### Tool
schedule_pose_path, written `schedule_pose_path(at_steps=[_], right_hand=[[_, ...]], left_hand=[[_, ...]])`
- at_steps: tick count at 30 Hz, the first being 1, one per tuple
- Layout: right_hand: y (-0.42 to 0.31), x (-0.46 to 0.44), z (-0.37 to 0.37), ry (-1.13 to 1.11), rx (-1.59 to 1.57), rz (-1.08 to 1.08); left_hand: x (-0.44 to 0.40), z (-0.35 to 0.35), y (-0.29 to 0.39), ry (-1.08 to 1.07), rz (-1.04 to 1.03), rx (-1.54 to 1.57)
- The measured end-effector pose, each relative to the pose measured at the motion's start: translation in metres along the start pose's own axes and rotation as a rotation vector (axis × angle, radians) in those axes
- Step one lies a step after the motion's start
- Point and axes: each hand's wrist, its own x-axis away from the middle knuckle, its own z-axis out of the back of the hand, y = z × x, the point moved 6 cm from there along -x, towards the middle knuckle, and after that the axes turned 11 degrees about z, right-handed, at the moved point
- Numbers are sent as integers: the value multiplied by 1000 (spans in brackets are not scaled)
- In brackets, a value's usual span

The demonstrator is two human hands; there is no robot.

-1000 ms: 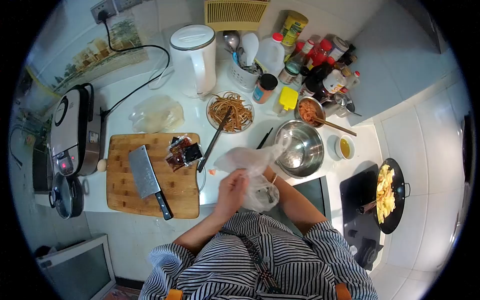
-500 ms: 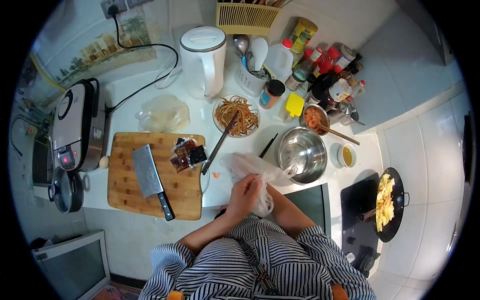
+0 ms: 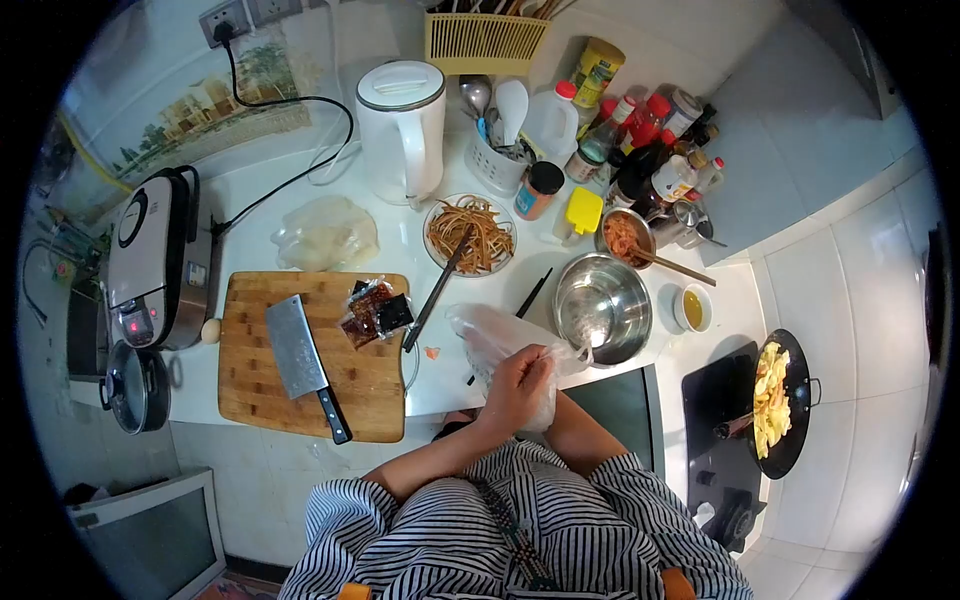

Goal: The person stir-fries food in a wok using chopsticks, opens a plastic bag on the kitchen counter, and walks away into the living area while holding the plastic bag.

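Note:
A thin clear plastic bag (image 3: 485, 328) is bunched up in front of my body at the counter's edge. The fingers of my left hand (image 3: 518, 388) are closed around its gathered part. My right forearm reaches up to the same bag, but the hand is hidden behind the left one and the plastic. Close to the bag's right end stands a shiny steel bowl (image 3: 630, 325). A pair of dark chopsticks (image 3: 436, 300) rests on a plate (image 3: 432, 250) of brown strips (image 3: 478, 228), left of the bag.
On the left, a wooden cutting board (image 3: 250, 370) carries a cleaver (image 3: 298, 350) and sealed sachets (image 3: 375, 313). A kettle (image 3: 400, 130) and several bottles (image 3: 640, 150) line the back. At right, a wok (image 3: 795, 440) holding yellow food sits by the stove (image 3: 705, 430).
My left hand has shifted right and slightly up along the bag. The bag's lower bunch now sits under that hand, and its upper part looks fuller.

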Motion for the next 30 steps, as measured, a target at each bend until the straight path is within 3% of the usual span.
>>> schedule_pose_path(at_steps=[7, 12, 13, 14, 15, 16, 17, 19, 21, 24, 26, 27, 30], right_hand=[[11, 7, 6, 46, -263, -10], [33, 15, 22, 21, -561, 52], [29, 18, 25, 38, -569, 89], [-10, 28, 16, 112, -477, 110], [-51, 39, 6, 188, -381, 124], [-93, 50, -4, 263, -283, 130], [-131, 75, -17, 323, -604, -165], [-186, 129, 1, 459, -527, -68], [-218, 187, 36, 547, -470, 118], [-290, 298, 77, 881, -435, 316], [-326, 369, 94, 816, -416, 430], [-342, 412, 108, 909, -172, 430], [-380, 517, 134, 1159, -52, 584]], left_hand=[[-15, 24, -14, 62, 26, 221], [-17, 64, 2, 276, 30, 227], [-14, 74, 6, 408, 29, 163], [-14, 83, 6, 419, 191, 61], [-20, 95, -10, 490, 102, 136], [-25, 107, -15, 469, 73, 3], [-19, 110, -4, 562, 99, -82], [-25, 107, -4, 448, 130, 355], [-28, 110, 0, 410, 129, 366], [-29, 107, 4, 332, 117, 400], [-29, 107, 1, 389, 119, 370], [-31, 107, -4, 378, 116, 365], [-41, 111, -17, 350, 88, 403]])
